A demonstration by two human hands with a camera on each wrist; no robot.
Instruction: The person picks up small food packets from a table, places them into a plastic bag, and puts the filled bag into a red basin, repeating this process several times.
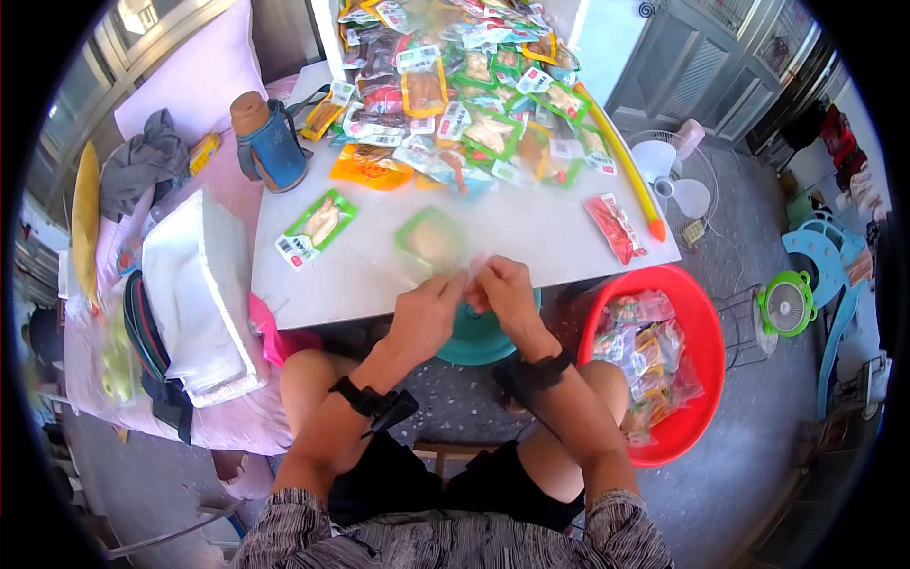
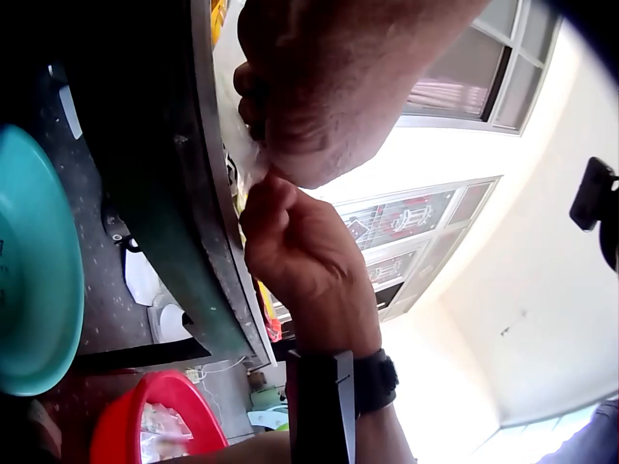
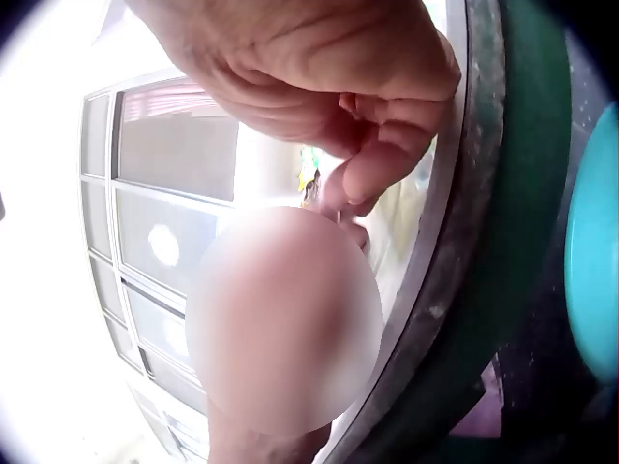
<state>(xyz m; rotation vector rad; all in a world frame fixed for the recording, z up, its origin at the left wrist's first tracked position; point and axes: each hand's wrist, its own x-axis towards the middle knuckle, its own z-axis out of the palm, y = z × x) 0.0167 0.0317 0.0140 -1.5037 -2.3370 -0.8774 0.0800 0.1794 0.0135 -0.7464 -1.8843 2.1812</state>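
A white foam box [image 1: 197,284] sits at the far left on a pink-covered surface. Next comes a blue flask [image 1: 272,147] with a brown cap, upright on the worktop [image 1: 351,284], and near it a green-edged packet [image 1: 318,228] lies flat. The left hand [image 1: 425,315] bends its fingers in at the worktop's near edge, its grip pinching a pale translucent film [image 1: 477,265]. Just beyond lies a blurred green packet [image 1: 430,237], with a heap of packets [image 1: 474,104] farther back. Under the hands is a teal basin [image 1: 482,347]. The right hand [image 1: 507,292] pinches the same film, its fingertips close to the left's. Rightward, a red packet [image 1: 615,229] lies near a yellow tube [image 1: 621,152]; below, a red tub [image 1: 703,389] holds more packets.
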